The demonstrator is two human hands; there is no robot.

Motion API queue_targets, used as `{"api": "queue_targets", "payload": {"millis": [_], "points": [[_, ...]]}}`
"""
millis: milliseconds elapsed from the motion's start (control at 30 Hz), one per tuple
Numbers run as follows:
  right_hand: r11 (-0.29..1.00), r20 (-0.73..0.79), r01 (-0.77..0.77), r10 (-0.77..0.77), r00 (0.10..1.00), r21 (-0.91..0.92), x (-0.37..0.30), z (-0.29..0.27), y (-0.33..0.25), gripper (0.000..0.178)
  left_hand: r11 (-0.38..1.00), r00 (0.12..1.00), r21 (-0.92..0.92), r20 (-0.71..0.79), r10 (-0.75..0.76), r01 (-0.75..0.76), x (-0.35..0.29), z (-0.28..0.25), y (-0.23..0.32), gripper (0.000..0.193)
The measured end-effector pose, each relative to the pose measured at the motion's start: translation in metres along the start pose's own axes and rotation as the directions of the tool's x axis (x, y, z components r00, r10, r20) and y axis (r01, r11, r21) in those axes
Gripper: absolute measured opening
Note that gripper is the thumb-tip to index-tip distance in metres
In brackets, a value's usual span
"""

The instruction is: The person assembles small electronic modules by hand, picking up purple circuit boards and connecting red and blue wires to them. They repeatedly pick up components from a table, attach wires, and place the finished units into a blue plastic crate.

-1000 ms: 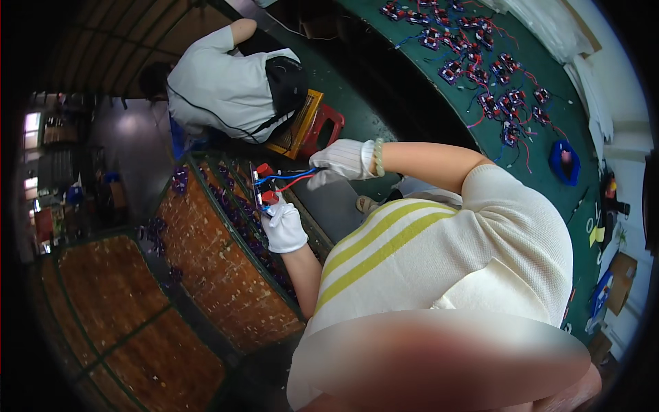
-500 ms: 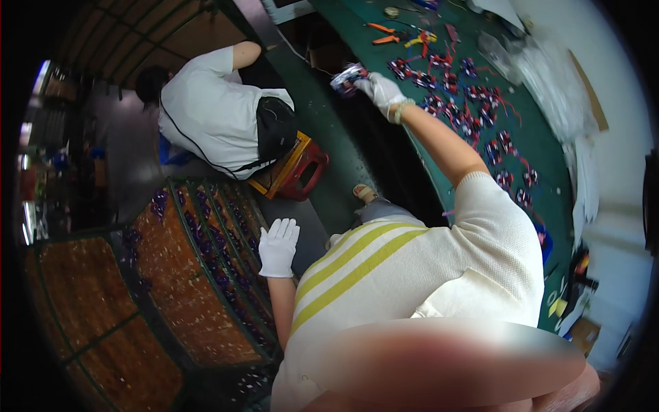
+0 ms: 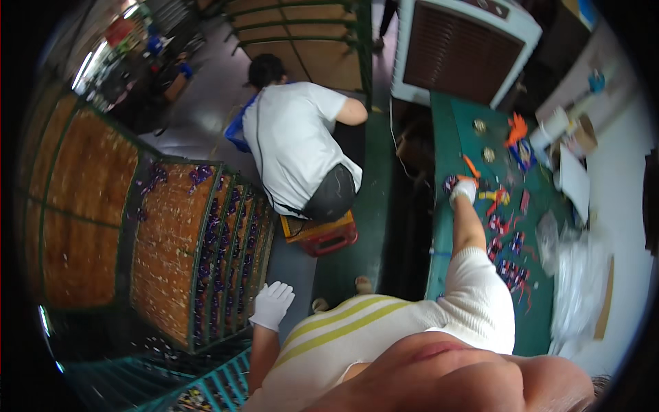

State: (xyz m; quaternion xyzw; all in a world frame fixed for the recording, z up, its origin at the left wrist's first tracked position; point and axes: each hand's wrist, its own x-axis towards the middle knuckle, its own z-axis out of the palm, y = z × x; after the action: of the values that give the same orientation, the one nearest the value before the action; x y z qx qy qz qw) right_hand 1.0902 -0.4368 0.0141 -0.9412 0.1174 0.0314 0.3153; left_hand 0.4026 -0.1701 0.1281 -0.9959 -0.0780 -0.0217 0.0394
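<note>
One circuit module (image 3: 449, 183), over the dark gap (image 3: 405, 240) before, meets the right hand (image 3: 465, 189) inside the table's left edge (image 3: 443, 147), grip unclear; left hand (image 3: 272, 305) empty, fingers extended!

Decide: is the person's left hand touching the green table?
No, the gloved left hand is near the brown-panelled rack, well apart from the green table.

Left fingers (image 3: 281, 290), right fingers (image 3: 465, 186): matt white cloth gloves (image 3: 269, 308). Beneath right fingers: tabletop (image 3: 453, 130), smooth green, low sheen. Right of right fingers, nearer the body: plastic sheeting (image 3: 578, 288), glossy, crinkled, translucent. Left of left fingers: panel (image 3: 163, 254), wood-look, rough, scuffed. Beyond left fingers: stool (image 3: 349, 232), smooth red plastic, slight gloss.
</note>
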Motion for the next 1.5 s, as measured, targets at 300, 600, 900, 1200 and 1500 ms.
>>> {"api": "queue_targets", "payload": {"millis": [300, 600, 900, 1200, 1500], "points": [[0.470, -0.411, 0.331, 0.075, 0.909, 0.818, 0.024, -0.035, -0.074, 0.024, 0.699, 0.911, -0.596, 0.161, -0.379, 0.396, -0.012, 0.036, -0.004, 0.026], [0.005, 0.329, -0.478, -0.732, 0.597, 0.878, -0.275, -0.053, -0.254, 0.076, -0.755, 0.175, -0.616, 0.737, -0.653, -0.224, -0.081, 0.031, -0.074, 0.039], [0.239, 0.330, 0.535, -0.941, -0.079, 0.810, -0.625, 0.220, -0.285, 0.105, -0.063, -0.130, -0.825, -0.012, -0.991, 0.562, -0.214, 0.025, -0.241, 0.041], [0.052, 0.267, 0.891, -0.960, -0.080, 0.452, -0.729, 0.347, -0.459, 0.070, -0.341, -0.168, -0.816, 0.297, -0.940, 0.467, -0.334, 0.017, -0.334, 0.039], [0.738, 0.758, 0.231, -0.652, -0.001, 0.635, -0.856, 0.384, -0.564, 0.042, -0.527, -0.231, -0.833, 0.487, -0.842, 0.168, -0.334, 0.032, -0.369, 0.038]]}}
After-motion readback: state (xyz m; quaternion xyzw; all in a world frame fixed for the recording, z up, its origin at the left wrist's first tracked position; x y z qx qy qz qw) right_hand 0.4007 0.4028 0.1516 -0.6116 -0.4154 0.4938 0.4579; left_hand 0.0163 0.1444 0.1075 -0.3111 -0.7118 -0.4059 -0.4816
